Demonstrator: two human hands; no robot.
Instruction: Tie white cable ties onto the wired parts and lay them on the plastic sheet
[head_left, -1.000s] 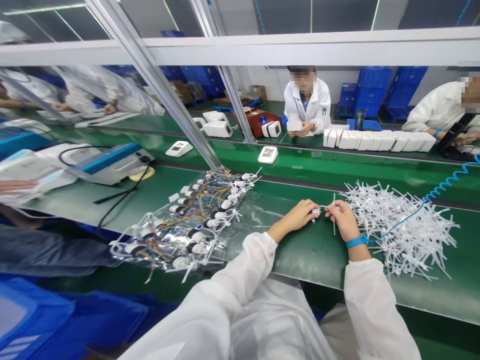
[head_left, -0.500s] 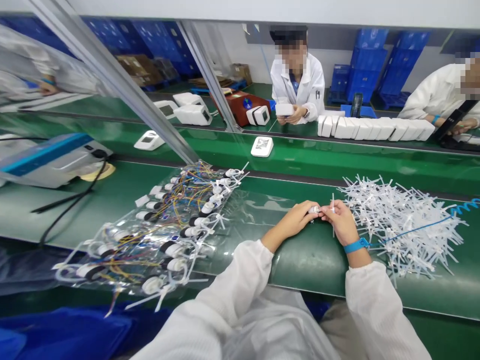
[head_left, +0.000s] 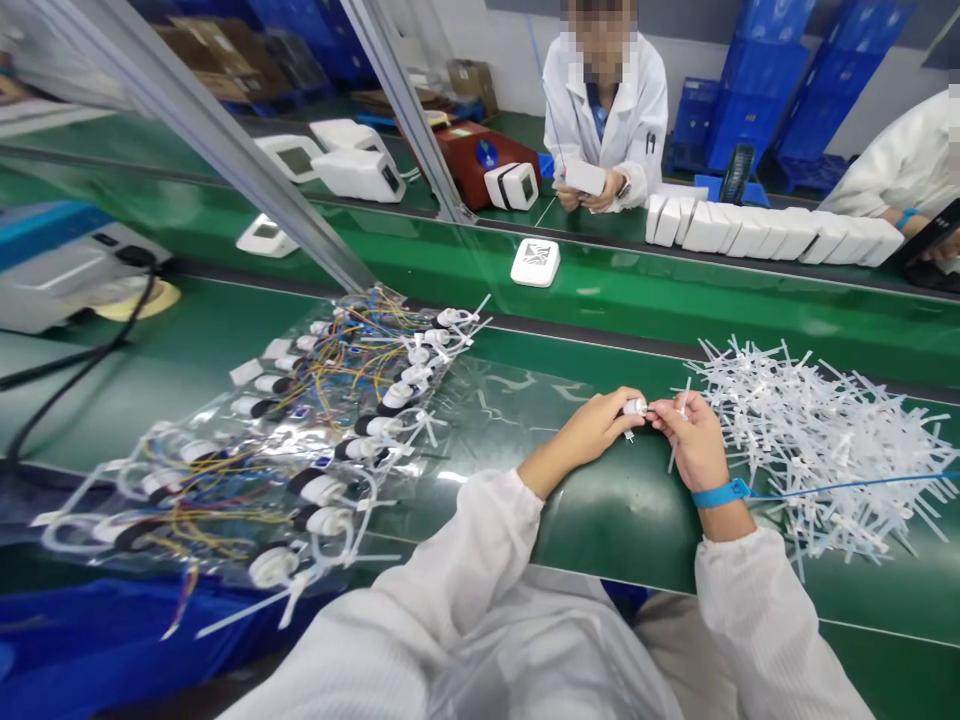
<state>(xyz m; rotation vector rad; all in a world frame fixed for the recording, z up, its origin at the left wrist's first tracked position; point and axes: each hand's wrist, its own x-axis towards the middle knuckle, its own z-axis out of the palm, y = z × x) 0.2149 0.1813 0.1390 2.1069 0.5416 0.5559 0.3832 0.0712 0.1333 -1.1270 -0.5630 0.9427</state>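
Observation:
Out over the green work surface, my left hand point(head_left: 600, 425) is closed around a small white cylindrical part point(head_left: 635, 408) that looks like a mini pump. Facing it, my right hand point(head_left: 696, 435) pinches a thin white tube piece point(head_left: 686, 398), which sticks up past the fingers. Both sets of fingertips nearly meet at the end of the cylinder; whether the two pieces touch is too small to tell. Beside my right hand spreads a tangled pile of white tube pieces point(head_left: 832, 450). Left of my hands, similar white-and-black cylinders with tubes and coloured wires point(head_left: 330, 490) lie on clear plastic.
A blue cord runs from my blue wristband point(head_left: 721, 493) across the pile. A metal post point(head_left: 225, 150) slants up at left, near a grey-blue machine point(head_left: 67, 265). Beyond are a white square device point(head_left: 535, 262), a row of white casings point(head_left: 772, 232) and a co-worker point(head_left: 607, 110).
My view has tilted down and shifted, so the background sits higher. My hands keep the same grips; the white cylinder shows more plainly, and the tube piece leans slightly.

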